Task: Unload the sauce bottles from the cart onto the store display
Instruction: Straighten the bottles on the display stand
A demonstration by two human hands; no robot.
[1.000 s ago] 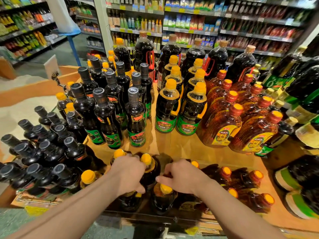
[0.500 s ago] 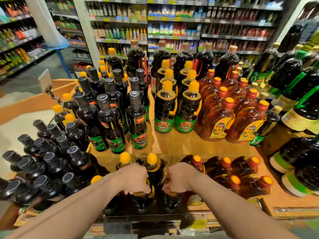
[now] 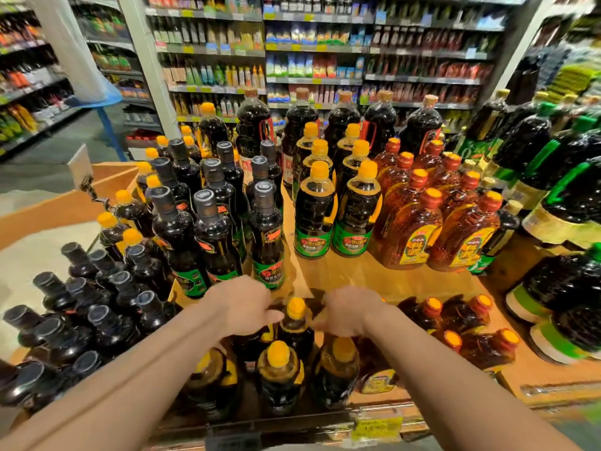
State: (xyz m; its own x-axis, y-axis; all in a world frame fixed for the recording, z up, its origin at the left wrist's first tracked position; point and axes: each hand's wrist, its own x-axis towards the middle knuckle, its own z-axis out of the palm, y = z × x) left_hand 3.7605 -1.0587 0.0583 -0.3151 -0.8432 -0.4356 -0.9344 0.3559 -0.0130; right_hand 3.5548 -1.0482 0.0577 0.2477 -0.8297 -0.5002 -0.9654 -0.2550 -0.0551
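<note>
Hands [image 3: 242,302] [image 3: 346,312] flank a yellow-capped sauce bottle [image 3: 294,323], fingers curled, grip unclear; crowding is the risk; a nudged neighbour [image 3: 278,372] could topple others.

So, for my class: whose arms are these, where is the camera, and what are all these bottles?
No machine here. A person wears a wide-angle camera on the head, so you look forward and down along both bare arms. The left hand and right hand reach to either side of a yellow-capped bottle on the low front tier of a wooden display. Fingers curl near it, but whether either hand actually grips is hidden. The upper tier holds grey-capped dark bottles, yellow-capped ones and amber orange-capped ones. Store shelves stand behind.
</note>
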